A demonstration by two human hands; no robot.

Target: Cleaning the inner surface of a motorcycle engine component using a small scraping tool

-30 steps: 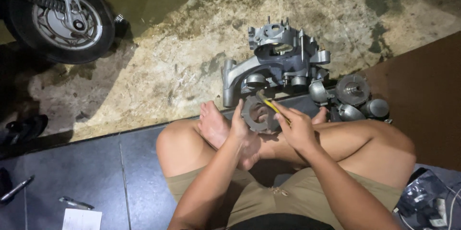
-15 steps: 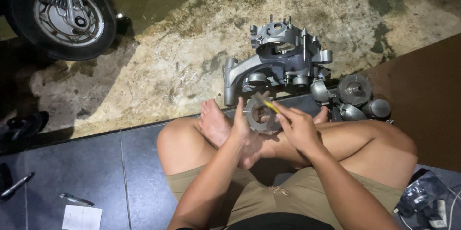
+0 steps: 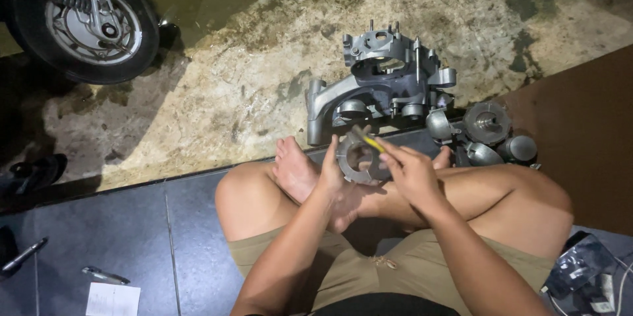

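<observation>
Left hand fingers grip the ring; right hand fingers pinch a yellow tool. Best keep the ring steady, tool tip inside its opening.

ring part: dull grey metal
tool: yellow with a dark tip
engine casing: matte silver-grey
round parts right of the casing: grey, darker centres
shorts: khaki
floor tiles: dark slate blue, thin pale joints
ground left of the casing: mottled tan and grey
wheel: black tyre, silver hub
paper: white
</observation>
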